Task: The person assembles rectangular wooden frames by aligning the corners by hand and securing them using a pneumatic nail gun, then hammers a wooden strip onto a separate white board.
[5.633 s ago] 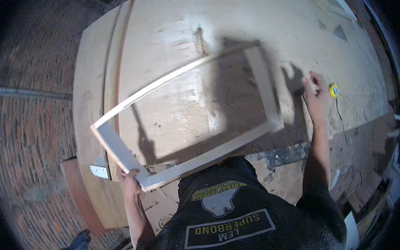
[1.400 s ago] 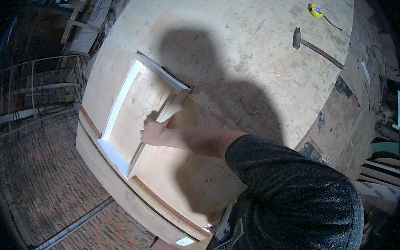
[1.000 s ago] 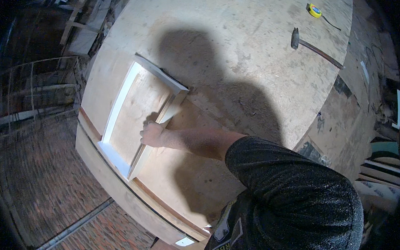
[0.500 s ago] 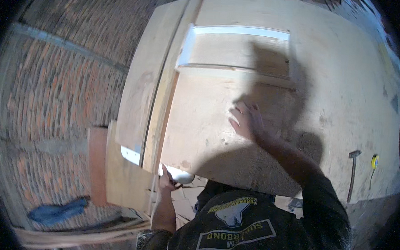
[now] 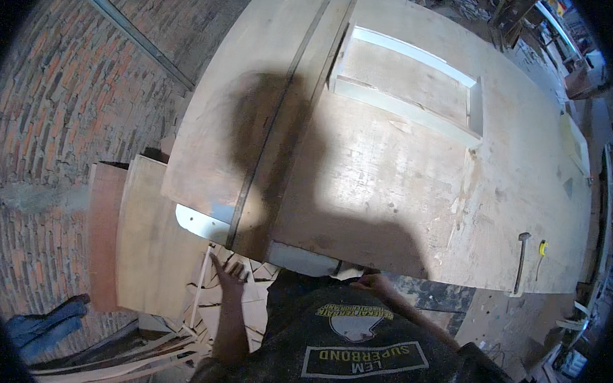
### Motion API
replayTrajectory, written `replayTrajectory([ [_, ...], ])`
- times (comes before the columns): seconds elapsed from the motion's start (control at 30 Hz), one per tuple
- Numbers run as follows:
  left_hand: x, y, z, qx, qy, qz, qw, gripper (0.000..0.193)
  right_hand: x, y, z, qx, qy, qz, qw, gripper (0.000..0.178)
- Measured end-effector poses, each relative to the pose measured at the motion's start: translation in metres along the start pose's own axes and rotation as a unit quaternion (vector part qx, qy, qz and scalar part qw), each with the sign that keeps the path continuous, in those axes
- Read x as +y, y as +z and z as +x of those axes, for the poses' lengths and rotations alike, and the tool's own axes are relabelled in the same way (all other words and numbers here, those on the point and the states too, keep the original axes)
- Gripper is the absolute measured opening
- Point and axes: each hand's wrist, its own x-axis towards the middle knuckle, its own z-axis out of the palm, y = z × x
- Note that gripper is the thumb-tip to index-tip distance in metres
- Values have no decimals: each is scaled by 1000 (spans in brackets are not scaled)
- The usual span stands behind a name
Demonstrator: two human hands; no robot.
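Observation:
My left hand point(image 5: 230, 276) is off the front edge of a large plywood table point(image 5: 390, 175), fingers apart and holding nothing. A white piece point(image 5: 303, 258) with a pale face lies along that edge, right of the left hand. Close against my shirt, my right hand point(image 5: 374, 283) is at the edge, to the right of the white piece. Its fingers look curled, partly hidden, and what they hold cannot be made out. On the tabletop stands a rectangular frame of white strips point(image 5: 408, 112). A long wooden strip point(image 5: 319, 88) runs left of it.
A hammer point(image 5: 521, 262) and a yellow tape measure point(image 5: 542, 249) lie at the table's right. Boards point(image 5: 153, 239) lean at its left, near a brick wall point(image 5: 40, 122). Wood offcuts point(image 5: 248, 306) and blue cloth point(image 5: 46, 327) lie below.
My right hand has come back from above the tabletop to the front edge. My left hand has let go of the white piece and opened. The view has shifted.

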Motion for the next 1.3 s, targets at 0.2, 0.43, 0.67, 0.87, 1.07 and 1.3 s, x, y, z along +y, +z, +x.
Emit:
replayTrajectory([
  [0.2,133,28,72,-58,54,89,993,99,-89,49,30,74,38,302,950,52],
  [0.43,160,54,140,-160,3,76,984,79,-39,95,89,281,-228,82,928,35],
  [0.67,161,63,96,-150,-4,104,983,77,-23,111,75,227,-95,209,946,47],
  [0.87,148,60,99,-161,68,172,969,82,-88,80,55,217,63,418,880,39],
  [1.07,143,53,116,-79,36,136,987,98,-32,90,73,181,86,327,923,41],
  [1.3,130,54,125,-46,16,150,988,86,-84,70,45,152,171,491,841,40],
])
